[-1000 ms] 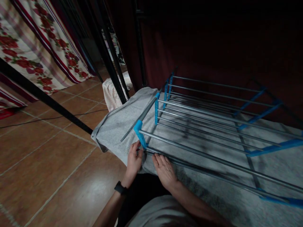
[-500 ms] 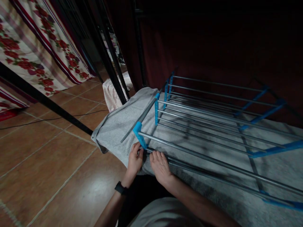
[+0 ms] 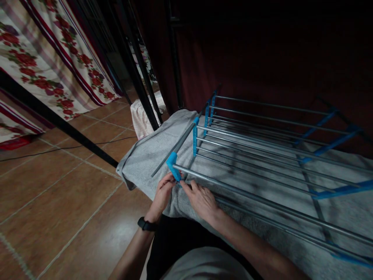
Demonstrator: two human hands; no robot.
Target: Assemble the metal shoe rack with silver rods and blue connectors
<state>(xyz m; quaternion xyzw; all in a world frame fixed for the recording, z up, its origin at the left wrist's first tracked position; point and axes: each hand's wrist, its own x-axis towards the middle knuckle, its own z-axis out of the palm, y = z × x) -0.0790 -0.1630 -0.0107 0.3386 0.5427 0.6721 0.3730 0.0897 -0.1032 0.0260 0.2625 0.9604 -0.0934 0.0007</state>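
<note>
A rack of grey metal rods with blue plastic connectors, like a clothes drying rack [image 3: 256,198], rests on a grey blanket [image 3: 145,151]. My left hand [image 3: 163,194] is closed around the lower end of the near-left blue connector [image 3: 173,163]. From the other side, my right hand [image 3: 202,199] brings its bent fingers to the same lower end, over the end of the lower rod [image 3: 250,210]. The fingers hide the exact joint between rod and connector. A loose-ended grey tube [image 3: 163,161] juts out beyond the connector's top.
Black metal poles [image 3: 84,140] stand at the left, near a floral curtain [image 3: 43,81]. Dark red cloth [image 3: 247,66] hangs behind the rack. A thin cable [image 3: 64,147] crosses the tiled floor [image 3: 96,217]. A striped cloth [image 3: 142,116] lies past the blanket.
My right hand has slid left along the lower rod to the connector's lower end. My left hand stays at the connector, its fingers higher up. The view has shifted slightly.
</note>
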